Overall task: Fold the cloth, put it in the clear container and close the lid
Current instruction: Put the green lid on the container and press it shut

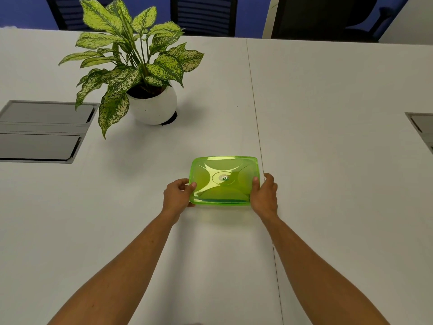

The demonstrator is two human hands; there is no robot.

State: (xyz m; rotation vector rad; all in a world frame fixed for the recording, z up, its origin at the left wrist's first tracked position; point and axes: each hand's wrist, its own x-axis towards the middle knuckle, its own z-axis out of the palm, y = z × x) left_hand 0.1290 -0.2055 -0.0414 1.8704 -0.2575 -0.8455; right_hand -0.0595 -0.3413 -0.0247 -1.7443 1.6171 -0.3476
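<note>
Green lid (224,180) on container, flat on table (328,137). Left hand (178,194) and right hand (264,194) pinch lid's opposite side edges, thumbs on top.

Container (223,204) body and contents hidden under green lid (224,180), chairs (203,15) cut off

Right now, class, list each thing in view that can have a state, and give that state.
Green lid: lying on the container, gripped at both short sides.
Left hand: closed on the lid's left edge.
Right hand: closed on the lid's right edge.
Cable hatch: flaps shut.
Potted plant: upright.
Cloth: not visible.
</note>
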